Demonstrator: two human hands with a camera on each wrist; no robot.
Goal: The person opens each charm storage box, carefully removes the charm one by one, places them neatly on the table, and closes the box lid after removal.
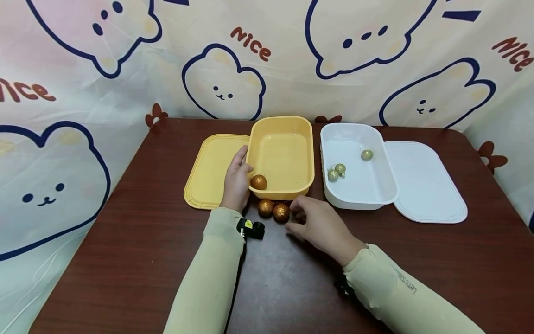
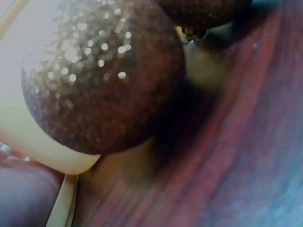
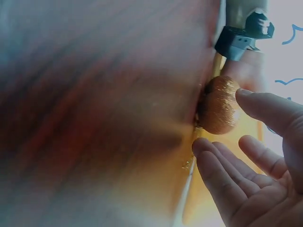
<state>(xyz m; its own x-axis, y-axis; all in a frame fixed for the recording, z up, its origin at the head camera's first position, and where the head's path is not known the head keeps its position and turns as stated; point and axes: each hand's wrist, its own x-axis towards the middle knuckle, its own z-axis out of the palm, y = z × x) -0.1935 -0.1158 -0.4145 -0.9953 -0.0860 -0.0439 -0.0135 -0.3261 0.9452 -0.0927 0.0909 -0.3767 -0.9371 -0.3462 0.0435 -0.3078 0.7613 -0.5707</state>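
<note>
A yellow container (image 1: 288, 155) stands mid-table with one glittery orange-brown Christmas ball (image 1: 258, 182) in its near left corner. My left hand (image 1: 236, 183) rests along its outer left wall, thumb by the rim. Two more such balls, a left one (image 1: 265, 208) and a right one (image 1: 281, 213), lie side by side before its front wall; one ball (image 2: 104, 80) looms large in the left wrist view. My right hand (image 1: 317, 225) is just right of them, thumb and fingers spread apart beside the nearer ball (image 3: 218, 113), with nothing between them.
A white container (image 1: 363, 192) to the right holds several small gold balls (image 1: 366, 155). Its white lid (image 1: 429, 181) lies on the right, partly under it. The yellow lid (image 1: 210, 171) lies left of the yellow container. A printed curtain (image 1: 288, 88) hangs behind the brown table (image 1: 137, 241).
</note>
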